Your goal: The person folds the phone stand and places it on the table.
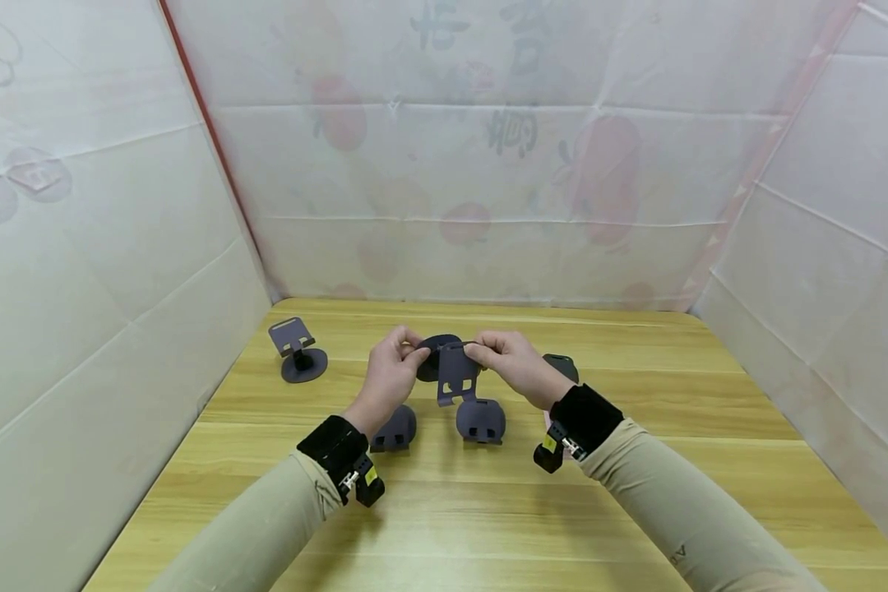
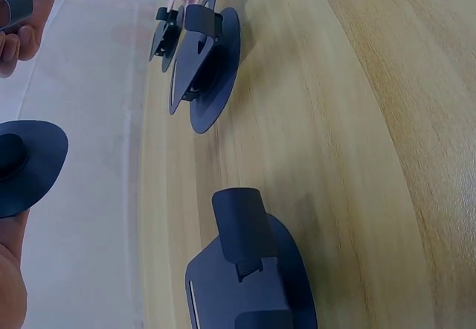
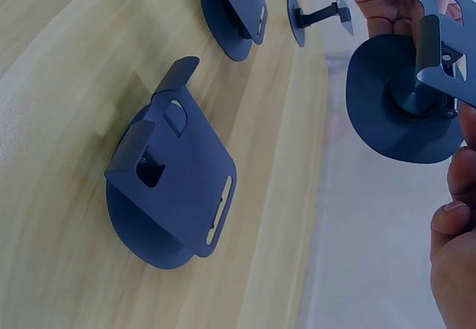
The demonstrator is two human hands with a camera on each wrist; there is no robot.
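We pinched one phone stand in both hands above the table — best folded slowly, grips firm.

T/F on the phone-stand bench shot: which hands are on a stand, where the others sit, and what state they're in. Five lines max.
1. Both hands hold one dark phone stand above the table. True: the left hand and right hand pinch it from either side.
2. The held stand rests on the wooden table. False: it is lifted clear of the wood.
3. An unfolded stand stands upright at the far left. True.
4. No stands lie beneath the hands. False: two folded stands lie flat on the table there, one partly hidden by the left wrist.
5. The right hand is empty. False: its fingers pinch the held stand's plate.
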